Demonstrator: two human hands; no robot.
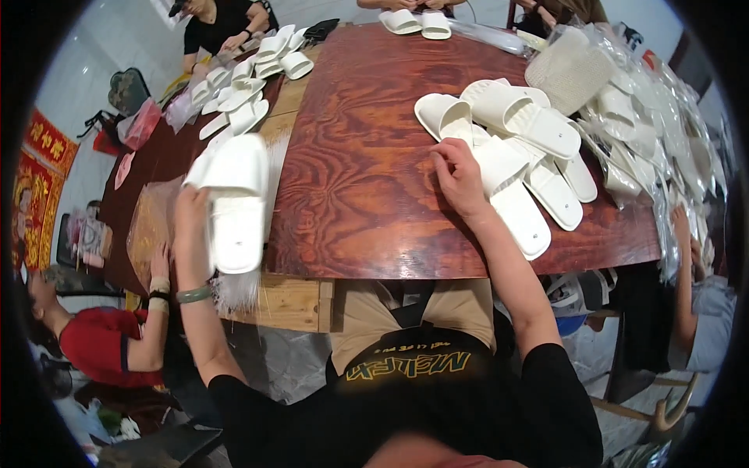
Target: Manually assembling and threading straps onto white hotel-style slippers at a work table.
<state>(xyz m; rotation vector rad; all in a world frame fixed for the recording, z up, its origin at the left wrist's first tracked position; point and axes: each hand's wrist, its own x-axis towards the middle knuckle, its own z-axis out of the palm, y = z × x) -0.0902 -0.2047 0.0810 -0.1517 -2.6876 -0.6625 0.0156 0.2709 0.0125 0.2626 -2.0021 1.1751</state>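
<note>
My left hand (193, 214) grips a white open-toed slipper (238, 234) by its side, above the left edge of the red-brown table. Another white edge shows behind it, so a second slipper may be in the same grip. Beside a pile of white slippers (511, 175) on the table's right half is my right hand (460, 179). Its fingers are loosely bent with a gap at the thumb, and nothing shows between them. The fingertips are close to the nearest slipper strap (452, 121); contact is hard to make out.
Glossy wooden table (351, 156) spreads before me. Clear plastic bags (624, 109) holding slippers heap up at the far right. More white slippers (242, 97) lie at the far left. Several people sit around, one in a red shirt (97, 339) at left. A wooden crate (292, 304) stands under the left edge.
</note>
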